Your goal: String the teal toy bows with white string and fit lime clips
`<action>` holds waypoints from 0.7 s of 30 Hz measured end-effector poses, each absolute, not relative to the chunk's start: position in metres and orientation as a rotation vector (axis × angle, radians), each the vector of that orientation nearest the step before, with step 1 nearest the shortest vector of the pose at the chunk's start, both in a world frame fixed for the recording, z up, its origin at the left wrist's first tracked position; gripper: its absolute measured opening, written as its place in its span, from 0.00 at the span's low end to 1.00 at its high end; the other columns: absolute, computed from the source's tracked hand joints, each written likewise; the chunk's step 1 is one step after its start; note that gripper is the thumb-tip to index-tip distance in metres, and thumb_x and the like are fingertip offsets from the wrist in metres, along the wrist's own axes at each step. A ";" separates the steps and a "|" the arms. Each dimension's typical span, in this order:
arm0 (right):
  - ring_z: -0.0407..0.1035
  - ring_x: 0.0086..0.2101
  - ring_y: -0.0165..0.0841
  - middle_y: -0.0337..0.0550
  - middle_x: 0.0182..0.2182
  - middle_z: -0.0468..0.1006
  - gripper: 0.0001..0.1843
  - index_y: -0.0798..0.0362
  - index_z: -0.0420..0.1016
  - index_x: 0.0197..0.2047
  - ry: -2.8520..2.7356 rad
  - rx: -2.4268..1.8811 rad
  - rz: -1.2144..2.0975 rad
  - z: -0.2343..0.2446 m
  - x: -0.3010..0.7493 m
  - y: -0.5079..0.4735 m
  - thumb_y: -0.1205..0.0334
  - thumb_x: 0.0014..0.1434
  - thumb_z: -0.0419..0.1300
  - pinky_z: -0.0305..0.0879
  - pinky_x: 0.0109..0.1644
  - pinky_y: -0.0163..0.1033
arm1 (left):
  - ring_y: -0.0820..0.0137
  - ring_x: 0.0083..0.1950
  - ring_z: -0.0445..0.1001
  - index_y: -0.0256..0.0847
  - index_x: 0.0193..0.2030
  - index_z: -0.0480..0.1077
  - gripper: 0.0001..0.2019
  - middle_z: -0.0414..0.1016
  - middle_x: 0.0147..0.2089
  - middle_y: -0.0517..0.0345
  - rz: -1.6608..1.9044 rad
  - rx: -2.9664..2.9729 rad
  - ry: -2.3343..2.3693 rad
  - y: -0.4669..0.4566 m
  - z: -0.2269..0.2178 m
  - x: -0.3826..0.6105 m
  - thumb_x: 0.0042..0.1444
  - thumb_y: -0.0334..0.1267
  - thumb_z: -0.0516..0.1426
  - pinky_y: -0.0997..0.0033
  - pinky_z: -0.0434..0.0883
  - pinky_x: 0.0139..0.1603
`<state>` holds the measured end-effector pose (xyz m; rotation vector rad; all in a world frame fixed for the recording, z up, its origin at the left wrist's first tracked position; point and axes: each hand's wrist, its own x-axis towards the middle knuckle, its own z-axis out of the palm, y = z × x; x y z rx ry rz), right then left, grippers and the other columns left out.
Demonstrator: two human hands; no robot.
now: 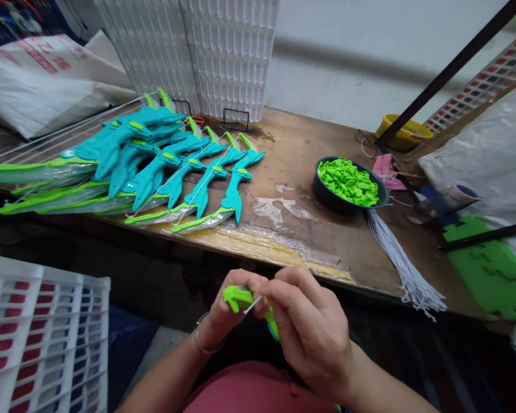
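Observation:
Close to my body, in front of the table edge, my left hand (231,307) is closed around the bright green limb tip (238,297) of a toy bow. Beside it my right hand (312,330) pinches a white string (253,304) whose short end sticks out by the limb tip. Most of this bow is hidden behind my hands and below them. On the table at the left lie several strung toy bows (193,166), with teal grips and green limbs, overlapping in a row.
On the table stand a dark bowl (384,198) of small green pieces, a bundle of white strings (399,264) and a yellow container (406,133). A white plastic crate (105,287) is at lower left. A dark metal bar (451,74) slants across the right; a white sack (69,100) lies left.

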<state>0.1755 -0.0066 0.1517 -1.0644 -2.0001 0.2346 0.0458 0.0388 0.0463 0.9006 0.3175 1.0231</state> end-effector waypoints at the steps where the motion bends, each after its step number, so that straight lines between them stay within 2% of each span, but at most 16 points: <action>1: 0.70 0.33 0.30 0.46 0.33 0.75 0.11 0.59 0.75 0.48 -1.994 -1.063 0.212 0.149 0.174 -0.008 0.77 0.66 0.55 0.72 0.35 0.33 | 0.68 0.22 0.63 0.40 0.21 0.66 0.38 0.64 0.19 0.56 1.040 0.885 0.301 0.039 0.048 0.045 0.40 0.80 0.59 0.65 0.65 0.27; 4: 0.72 0.36 0.32 0.48 0.35 0.77 0.13 0.60 0.74 0.51 -1.979 -1.071 0.180 0.143 0.172 -0.011 0.78 0.66 0.55 0.73 0.36 0.33 | 0.69 0.24 0.64 0.39 0.23 0.68 0.35 0.66 0.21 0.57 1.081 0.851 0.232 0.039 0.053 0.044 0.46 0.75 0.61 0.66 0.65 0.29; 9: 0.71 0.35 0.31 0.47 0.35 0.77 0.14 0.60 0.74 0.53 -1.965 -1.098 0.204 0.137 0.170 -0.010 0.78 0.66 0.55 0.74 0.35 0.33 | 0.71 0.23 0.63 0.37 0.25 0.72 0.32 0.67 0.22 0.57 1.107 0.834 0.153 0.041 0.052 0.045 0.48 0.70 0.63 0.69 0.62 0.27; 21: 0.72 0.35 0.31 0.45 0.37 0.76 0.17 0.54 0.72 0.55 -1.934 -1.132 0.224 0.133 0.166 -0.010 0.77 0.67 0.55 0.76 0.34 0.34 | 0.69 0.22 0.63 0.39 0.22 0.69 0.38 0.65 0.19 0.57 1.027 0.891 0.317 0.041 0.047 0.044 0.41 0.79 0.59 0.66 0.62 0.26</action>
